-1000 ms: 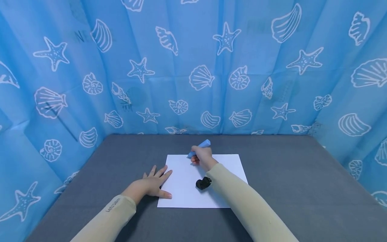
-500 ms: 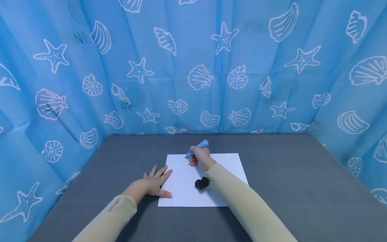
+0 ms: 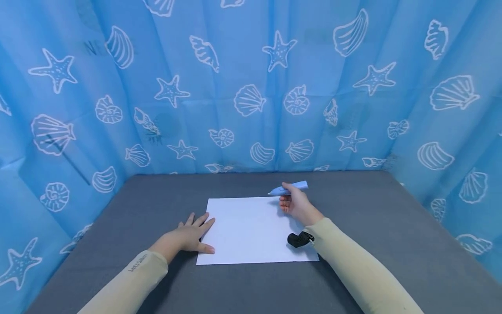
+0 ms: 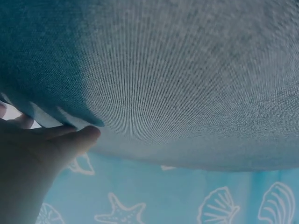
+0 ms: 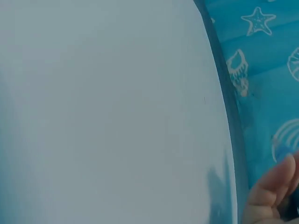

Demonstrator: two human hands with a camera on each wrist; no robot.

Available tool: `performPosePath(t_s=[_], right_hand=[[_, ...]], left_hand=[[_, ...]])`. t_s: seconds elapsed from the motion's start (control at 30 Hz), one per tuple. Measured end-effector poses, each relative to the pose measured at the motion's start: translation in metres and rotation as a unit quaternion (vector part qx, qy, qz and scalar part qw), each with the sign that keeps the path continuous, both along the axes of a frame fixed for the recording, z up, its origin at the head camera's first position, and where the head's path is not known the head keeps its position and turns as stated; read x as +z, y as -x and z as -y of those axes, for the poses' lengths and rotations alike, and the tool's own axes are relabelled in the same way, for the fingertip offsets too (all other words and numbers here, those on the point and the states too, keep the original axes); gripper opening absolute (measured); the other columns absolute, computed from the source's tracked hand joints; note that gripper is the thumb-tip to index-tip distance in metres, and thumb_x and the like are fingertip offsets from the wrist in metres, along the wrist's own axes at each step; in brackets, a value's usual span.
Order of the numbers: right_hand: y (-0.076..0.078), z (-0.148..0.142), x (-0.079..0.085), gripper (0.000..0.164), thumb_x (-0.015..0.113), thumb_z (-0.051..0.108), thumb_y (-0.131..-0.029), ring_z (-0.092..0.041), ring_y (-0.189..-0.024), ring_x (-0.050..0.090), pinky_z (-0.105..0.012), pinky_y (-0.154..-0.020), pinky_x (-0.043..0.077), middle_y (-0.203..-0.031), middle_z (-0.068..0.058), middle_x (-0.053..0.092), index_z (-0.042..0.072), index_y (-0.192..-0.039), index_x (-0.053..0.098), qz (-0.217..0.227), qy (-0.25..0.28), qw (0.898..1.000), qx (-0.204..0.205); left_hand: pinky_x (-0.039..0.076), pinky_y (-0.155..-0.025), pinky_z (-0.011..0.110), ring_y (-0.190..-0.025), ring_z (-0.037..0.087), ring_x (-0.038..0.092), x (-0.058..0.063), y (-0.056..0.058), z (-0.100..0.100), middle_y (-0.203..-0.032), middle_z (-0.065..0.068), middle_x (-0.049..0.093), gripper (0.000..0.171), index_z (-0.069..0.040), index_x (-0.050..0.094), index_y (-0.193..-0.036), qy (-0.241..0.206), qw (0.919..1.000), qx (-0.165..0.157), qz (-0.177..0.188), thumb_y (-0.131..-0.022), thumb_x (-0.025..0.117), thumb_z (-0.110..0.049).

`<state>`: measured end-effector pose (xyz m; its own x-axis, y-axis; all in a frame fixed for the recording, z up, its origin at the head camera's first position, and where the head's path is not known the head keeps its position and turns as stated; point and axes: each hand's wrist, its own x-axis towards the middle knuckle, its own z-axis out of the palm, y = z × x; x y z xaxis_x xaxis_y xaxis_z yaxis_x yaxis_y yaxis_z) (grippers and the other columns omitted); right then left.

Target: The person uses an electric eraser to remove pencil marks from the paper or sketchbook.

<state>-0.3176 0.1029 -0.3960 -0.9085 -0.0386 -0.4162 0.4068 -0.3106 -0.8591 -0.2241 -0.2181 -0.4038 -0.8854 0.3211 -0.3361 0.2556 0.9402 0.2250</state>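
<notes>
A white sheet of paper (image 3: 245,231) lies flat in the middle of the table. Across its left edge rests my left hand (image 3: 188,235), fingers spread. My right hand (image 3: 299,207) pinches a thick light-blue pen (image 3: 294,188) with a pale tapered tip. The pen slants over the sheet's far right edge, its tip pointing left and apparently above the surface. In the right wrist view, a short thin mark (image 5: 204,100) shows on the paper near its far edge; the right fingers (image 5: 271,189) fill the lower right corner. The left wrist view shows the left hand (image 4: 37,158) partly, in shadow.
Grey cloth covers the table (image 3: 353,205). A blue curtain (image 3: 251,131) printed with white shells and starfish hangs behind and at both sides. A black wrist camera (image 3: 301,239) sits by the right cuff, over the paper.
My right hand has moved right with the pen, from the sheet's far left part to its far right, and the pen has tipped flatter. The left hand stays put. The head view shifts slightly.
</notes>
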Motion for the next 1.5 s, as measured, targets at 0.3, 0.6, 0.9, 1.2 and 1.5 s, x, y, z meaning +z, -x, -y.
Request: performPosePath(t_s=[0.3,0.6,0.9,1.2,1.5], right_hand=[[-0.039,-0.076,0.003,0.028,0.05,0.026,-0.101,-0.01,-0.056,0.054,-0.022,-0.055,0.046,-0.067,-0.002,0.055,-0.001,-0.106,0.047,-0.013,0.011,0.998,-0.053],[-0.055,-0.107,-0.002,0.034,0.04,0.035,-0.1,-0.009,-0.049,0.051,-0.021,-0.047,0.043,-0.065,-0.001,0.052,0.002,-0.11,0.043,-0.009,-0.045,0.992,-0.118],[-0.065,-0.122,-0.001,0.043,0.053,0.023,-0.099,-0.01,-0.057,0.063,-0.022,-0.051,0.049,-0.072,0.0,0.066,0.001,-0.133,0.036,-0.002,-0.094,0.993,-0.069],[-0.077,-0.127,0.009,0.049,0.058,0.025,-0.096,-0.01,-0.057,0.056,-0.022,-0.054,0.048,-0.071,-0.003,0.057,-0.01,-0.127,0.044,0.015,-0.274,0.96,0.064],[-0.076,-0.112,0.004,0.026,0.068,0.023,-0.089,-0.014,-0.057,0.045,-0.027,-0.054,0.034,-0.063,0.0,0.046,0.007,-0.071,0.059,-0.037,-0.437,0.89,0.125]], left_hand=[[0.011,-0.106,0.07,-0.143,0.049,0.005,0.0,-0.002,0.0,-0.159,0.019,0.016,0.101,-0.008,0.027,-0.153,-0.002,0.9998,-0.015,-0.009,-0.079,0.07,-0.06],[0.01,-0.105,0.072,-0.143,0.05,0.005,-0.001,0.0,0.001,-0.159,0.022,0.014,0.103,-0.006,0.026,-0.153,-0.02,0.9997,-0.009,0.008,-0.078,0.07,-0.061],[0.011,-0.104,0.073,-0.142,0.05,0.005,-0.001,-0.002,0.002,-0.159,0.021,0.014,0.103,-0.007,0.026,-0.153,-0.034,0.9993,-0.013,0.005,-0.079,0.069,-0.062],[0.011,-0.104,0.072,-0.143,0.05,0.004,0.001,-0.002,0.0,-0.159,0.021,0.013,0.103,-0.008,0.026,-0.154,-0.031,0.9995,-0.01,0.006,-0.078,0.069,-0.063],[0.017,-0.105,0.071,-0.142,0.05,0.008,0.006,0.0,-0.007,-0.156,0.025,0.018,0.105,-0.005,0.03,-0.152,-0.016,0.9997,0.013,0.011,-0.074,0.076,-0.06]])
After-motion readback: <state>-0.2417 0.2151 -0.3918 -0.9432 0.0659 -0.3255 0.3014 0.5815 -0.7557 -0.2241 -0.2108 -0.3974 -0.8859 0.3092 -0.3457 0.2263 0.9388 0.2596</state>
